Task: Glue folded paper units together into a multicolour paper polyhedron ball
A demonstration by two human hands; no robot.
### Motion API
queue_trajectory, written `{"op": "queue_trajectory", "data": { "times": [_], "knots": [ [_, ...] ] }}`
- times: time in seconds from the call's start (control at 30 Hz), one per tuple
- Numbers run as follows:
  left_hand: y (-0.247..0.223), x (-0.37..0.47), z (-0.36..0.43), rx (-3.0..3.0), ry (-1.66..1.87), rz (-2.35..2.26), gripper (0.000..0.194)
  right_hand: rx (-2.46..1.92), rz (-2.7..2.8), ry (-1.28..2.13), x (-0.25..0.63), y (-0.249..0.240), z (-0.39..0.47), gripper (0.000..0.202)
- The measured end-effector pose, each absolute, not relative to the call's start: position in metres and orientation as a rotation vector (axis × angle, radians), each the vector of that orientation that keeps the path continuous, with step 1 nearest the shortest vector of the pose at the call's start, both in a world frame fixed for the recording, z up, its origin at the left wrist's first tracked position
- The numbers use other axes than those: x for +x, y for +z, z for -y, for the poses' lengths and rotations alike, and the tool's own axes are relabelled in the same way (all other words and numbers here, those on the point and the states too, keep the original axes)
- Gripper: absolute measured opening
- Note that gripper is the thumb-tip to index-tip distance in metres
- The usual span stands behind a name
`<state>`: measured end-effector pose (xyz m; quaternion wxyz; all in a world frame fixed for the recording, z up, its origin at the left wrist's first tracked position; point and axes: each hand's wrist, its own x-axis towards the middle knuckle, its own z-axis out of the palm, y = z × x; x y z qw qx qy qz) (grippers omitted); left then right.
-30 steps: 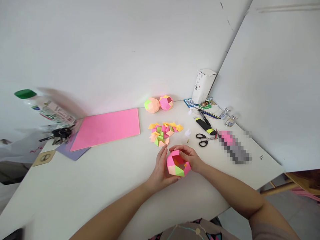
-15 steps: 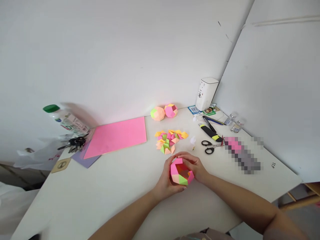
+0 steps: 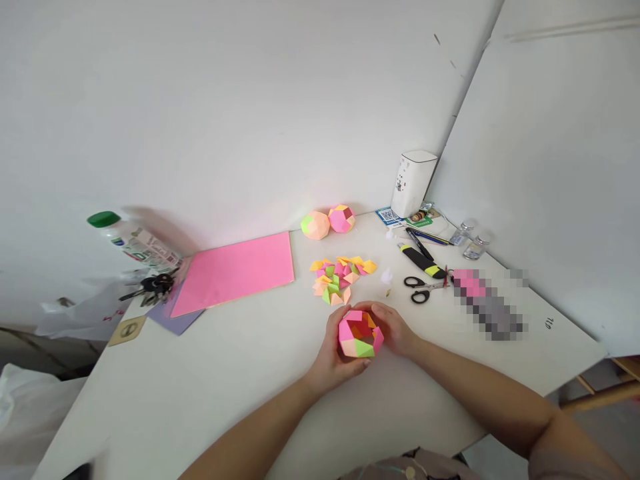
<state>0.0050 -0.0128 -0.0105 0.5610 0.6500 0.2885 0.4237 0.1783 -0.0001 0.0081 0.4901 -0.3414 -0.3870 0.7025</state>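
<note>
A partly built origami ball point(image 3: 356, 348) in pink, peach, green and orange paper is between my hands above the table, its open hollow side facing up toward me. My left hand point(image 3: 330, 363) wraps round its left side, thumb under the lower edge. My right hand point(image 3: 395, 328) holds it at the back and right, and some of its fingertips are hidden behind the ball. Just beyond lie several small folded paper pieces point(image 3: 337, 275) in a loose pile. Against the wall sit two finished-looking paper balls, one mostly peach point(image 3: 316, 226), the other mostly pink point(image 3: 342, 219).
On the right lie scissors point(image 3: 419, 291), a utility knife point(image 3: 421, 261), pens point(image 3: 420, 241) and small glass jars point(image 3: 475, 248). A white box-like container point(image 3: 414, 183) stands in the back corner. Leftward are a pink sheet point(image 3: 237, 270), keys point(image 3: 157, 285) and a green-capped bottle point(image 3: 135, 239).
The ball has tilted slightly and shifted a little left and up in view. My right fingers have drawn back from its top rim toward the back side.
</note>
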Motion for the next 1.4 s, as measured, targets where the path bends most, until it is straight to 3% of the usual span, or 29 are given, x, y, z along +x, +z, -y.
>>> {"op": "queue_trajectory", "data": {
  "times": [1.0,1.4],
  "knots": [
    [-0.001,0.007,0.016,1.352,0.965,-0.491,0.082,-0.954,0.943,1.71,0.179,0.009,-0.007,0.029],
    [-0.008,0.003,0.016,1.422,0.882,-0.54,0.087,-0.897,0.793,1.899,0.178,0.012,-0.024,0.035]
  ]
}}
